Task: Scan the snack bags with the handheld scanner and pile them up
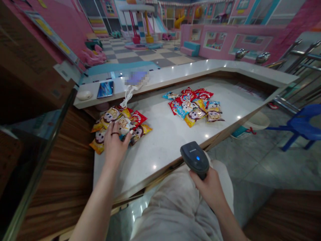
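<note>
My left hand (115, 144) rests palm-down with its fingers apart on a heap of snack bags (117, 125), printed with a cartoon monkey in yellow and red. A dark ring sits on one finger. My right hand (208, 185) grips a black handheld barcode scanner (194, 160) with a lit blue dot, held above the counter's near edge. A second heap of similar bags (192, 107) lies farther along the white stone counter (160, 157), out of reach of both hands.
A phone (105, 89), a white oval object (84, 95) and a white cable (127, 95) sit on a raised ledge (190, 74). A dark panel stands at left. Beyond lie a blue plastic chair (301, 124), metal railings and a pink play area.
</note>
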Tool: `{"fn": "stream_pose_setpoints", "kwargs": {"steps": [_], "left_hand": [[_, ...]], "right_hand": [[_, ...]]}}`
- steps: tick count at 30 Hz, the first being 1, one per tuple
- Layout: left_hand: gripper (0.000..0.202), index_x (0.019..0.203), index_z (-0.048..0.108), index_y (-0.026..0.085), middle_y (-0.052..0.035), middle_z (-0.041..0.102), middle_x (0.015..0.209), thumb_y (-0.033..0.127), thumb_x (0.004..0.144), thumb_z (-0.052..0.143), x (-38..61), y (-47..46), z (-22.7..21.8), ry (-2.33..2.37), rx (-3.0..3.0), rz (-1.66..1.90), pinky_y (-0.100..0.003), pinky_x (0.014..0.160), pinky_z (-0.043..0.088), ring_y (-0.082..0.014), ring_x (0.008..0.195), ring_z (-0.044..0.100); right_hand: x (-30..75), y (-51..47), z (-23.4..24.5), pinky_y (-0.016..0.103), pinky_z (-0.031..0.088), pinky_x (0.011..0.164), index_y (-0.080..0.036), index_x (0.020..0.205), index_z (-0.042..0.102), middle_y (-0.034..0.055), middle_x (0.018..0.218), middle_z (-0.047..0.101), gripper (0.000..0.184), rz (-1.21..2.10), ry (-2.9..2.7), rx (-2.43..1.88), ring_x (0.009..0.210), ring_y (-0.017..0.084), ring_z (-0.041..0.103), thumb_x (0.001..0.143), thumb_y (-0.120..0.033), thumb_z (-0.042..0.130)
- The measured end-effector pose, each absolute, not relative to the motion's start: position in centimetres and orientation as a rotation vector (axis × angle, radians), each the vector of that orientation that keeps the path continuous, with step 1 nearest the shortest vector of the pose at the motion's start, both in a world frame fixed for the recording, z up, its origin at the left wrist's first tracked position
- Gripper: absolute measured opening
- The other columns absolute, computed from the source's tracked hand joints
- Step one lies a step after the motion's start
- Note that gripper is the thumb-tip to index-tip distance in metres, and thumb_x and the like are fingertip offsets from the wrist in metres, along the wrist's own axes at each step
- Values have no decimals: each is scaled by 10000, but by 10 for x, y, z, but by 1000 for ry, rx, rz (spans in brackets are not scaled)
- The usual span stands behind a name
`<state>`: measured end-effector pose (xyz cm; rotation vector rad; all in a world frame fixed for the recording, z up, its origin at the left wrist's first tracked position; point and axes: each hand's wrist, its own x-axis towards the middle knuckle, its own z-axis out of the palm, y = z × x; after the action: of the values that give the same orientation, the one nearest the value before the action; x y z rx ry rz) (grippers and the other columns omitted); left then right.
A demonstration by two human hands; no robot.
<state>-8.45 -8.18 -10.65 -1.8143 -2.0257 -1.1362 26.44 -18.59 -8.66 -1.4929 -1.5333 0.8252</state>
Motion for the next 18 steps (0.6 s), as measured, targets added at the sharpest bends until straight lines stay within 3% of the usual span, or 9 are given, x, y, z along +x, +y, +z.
{"fn": "stream_pose_setpoints", "kwargs": {"steps": [8, 14, 18], "left_hand": [[639, 1511, 351, 214, -140, 360, 1582, 335, 920, 562, -6, -60, -85, -1772, -2078, -1301, -503, 1224, 242, -285, 1477, 319], [659, 1518, 330, 139, -194, 366, 1568, 332, 927, 551, 87, 17, -113, -1655, -2564, -1277, -454, 1214, 286, -267, 1468, 335], [676, 1506, 356, 99, -215, 329, 1583, 300, 902, 586, 134, 75, -131, -1698, -2603, -1272, -463, 1227, 243, -301, 1494, 276]], "right_hand": [[270, -187, -88, 266, 511, 609, -157, 799, 705, 34, 701, 734, 141, 802, -1491, -1525, 664, 225, 674, 783, -279, 635], [273, -185, -94, 266, 492, 601, -158, 792, 697, 34, 702, 722, 146, 801, -1487, -1531, 664, 222, 665, 787, -284, 625], [275, -184, -94, 252, 464, 575, -170, 747, 664, 12, 649, 682, 104, 778, -1482, -1544, 625, 202, 637, 772, -260, 617]]}}
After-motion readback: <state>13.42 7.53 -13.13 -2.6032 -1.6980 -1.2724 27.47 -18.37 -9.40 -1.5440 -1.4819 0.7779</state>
